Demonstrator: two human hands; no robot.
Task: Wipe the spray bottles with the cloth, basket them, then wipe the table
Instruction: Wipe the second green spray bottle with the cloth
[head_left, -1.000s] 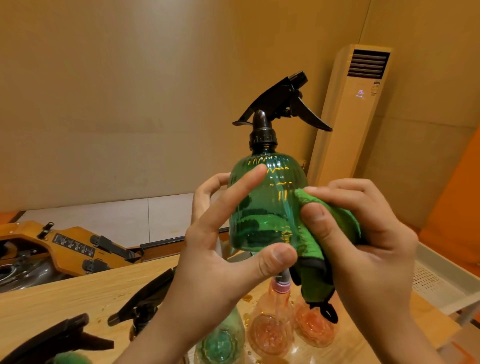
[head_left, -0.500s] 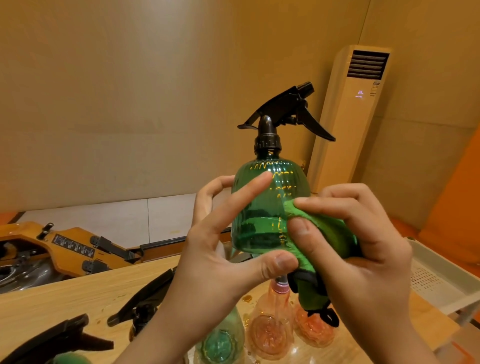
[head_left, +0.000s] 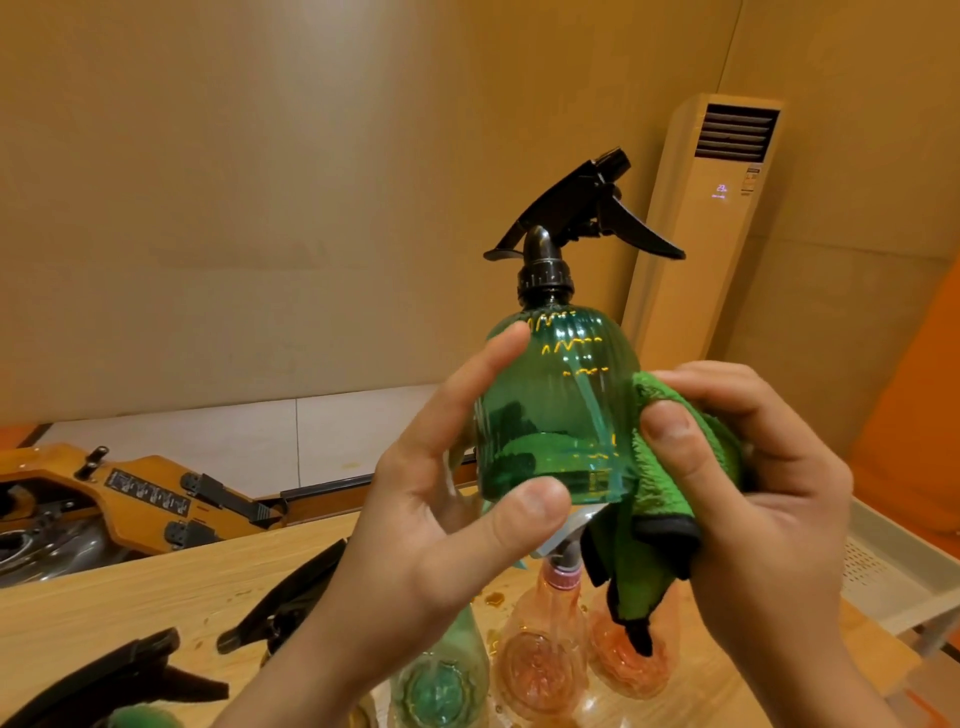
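A green ribbed spray bottle with a black trigger head is held upright in the air above the table. My left hand grips its lower body between thumb and fingers. My right hand holds a bunched green cloth against the bottle's right side. Below, a green bottle and two orange bottles lie on the wooden table. Black trigger heads of other bottles show at lower left.
A white perforated basket sits at the table's right edge. A wooden device with black clamps lies beyond the far left edge. A tall air conditioner stands against the wall behind.
The cloth in my right hand slid from the bottle's front to its right side. The bottle dipped slightly and turned in my left hand.
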